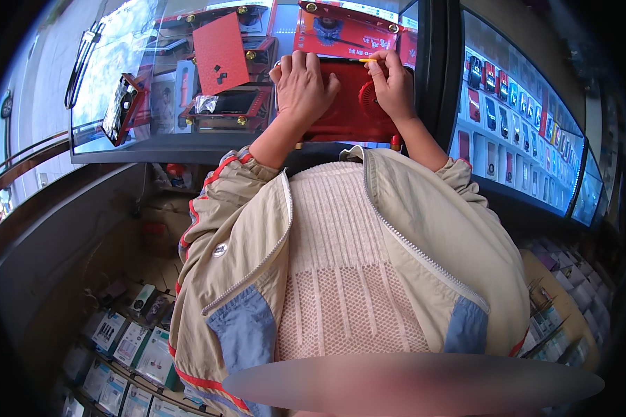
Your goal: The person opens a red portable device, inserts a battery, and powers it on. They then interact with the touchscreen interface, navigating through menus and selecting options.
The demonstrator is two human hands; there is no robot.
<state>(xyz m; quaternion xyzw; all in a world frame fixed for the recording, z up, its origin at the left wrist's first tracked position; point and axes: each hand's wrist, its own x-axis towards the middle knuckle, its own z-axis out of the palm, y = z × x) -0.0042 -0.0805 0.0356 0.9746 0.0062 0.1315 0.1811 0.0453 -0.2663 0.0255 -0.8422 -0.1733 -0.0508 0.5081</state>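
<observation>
A red panel-shaped device (344, 115) lies on the glass counter in front of me, with a round ribbed grille (367, 101) on its right part. My left hand (302, 90) lies over the device's left side, fingers bent over its far edge and thumb pointing right. At the far right edge, my right hand (393, 87) pinches a thin stick with a yellow tip (367, 60) between thumb and fingers. The stick's yellow end points left, along the device's dark far edge. Left of my left hand, a red card (221, 54) bears several small black squares.
Several similar red-framed devices, one with a dark screen (231, 103), stand in or on the counter to the left. A red printed box (344, 35) lies beyond my hands. Phones fill the right display case (522, 111). Packaged accessories (129, 344) sit low at left.
</observation>
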